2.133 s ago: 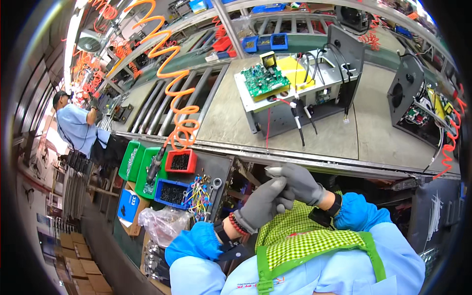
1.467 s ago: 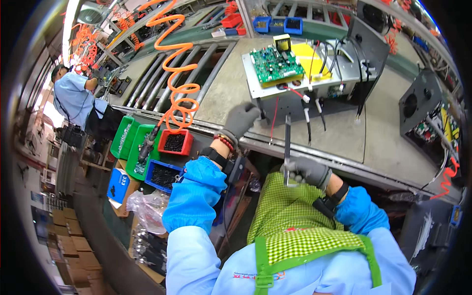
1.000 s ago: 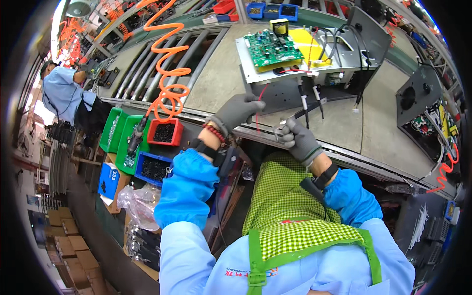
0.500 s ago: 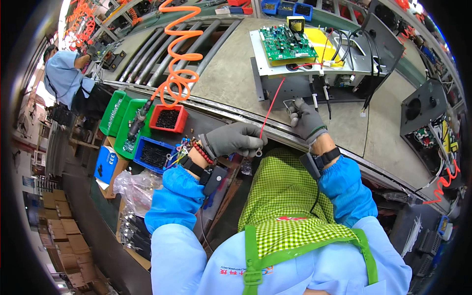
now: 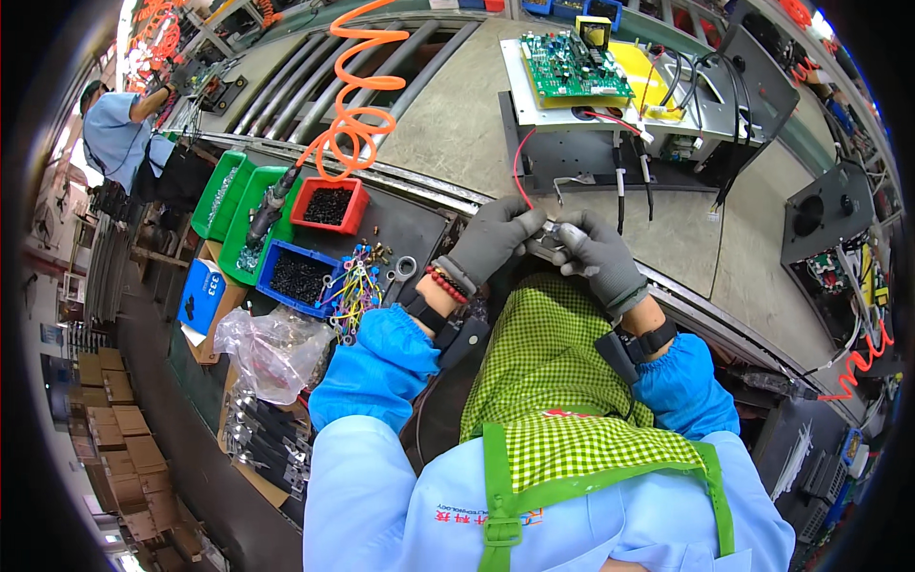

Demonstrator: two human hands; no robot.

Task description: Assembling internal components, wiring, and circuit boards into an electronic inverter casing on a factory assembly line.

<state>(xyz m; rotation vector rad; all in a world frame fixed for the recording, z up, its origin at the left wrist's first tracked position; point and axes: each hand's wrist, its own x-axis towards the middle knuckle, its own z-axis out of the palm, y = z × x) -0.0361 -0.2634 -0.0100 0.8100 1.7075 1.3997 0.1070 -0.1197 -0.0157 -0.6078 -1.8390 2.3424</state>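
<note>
My left hand [image 5: 498,243], in a grey glove, is closed on the end of a thin red wire [image 5: 518,172] that runs up to the metal chassis [image 5: 562,157]. My right hand [image 5: 593,255], gloved too, is closed, its fingertips meeting the left ones. A small shiny metal piece [image 5: 550,227] shows between the fingertips; its kind is partly hidden. Just beyond the hands a thin bent metal bracket [image 5: 573,179] lies near the chassis front. On the chassis sits a green circuit board [image 5: 577,71], with black cables [image 5: 621,191] hanging from the front.
At the left stand green bins [image 5: 257,195], a red bin [image 5: 329,205] and a blue bin [image 5: 300,276] of small parts. Ring-terminal wires [image 5: 357,296] lie beside them. An orange coiled hose [image 5: 367,81] hangs over the rollers [image 5: 315,86]. Another chassis [image 5: 824,214] stands at right.
My hands have come together in front of the chassis, the left moving right and up with the red wire's end. The bent bracket now shows beyond my right fingers. The view has shifted slightly.
</note>
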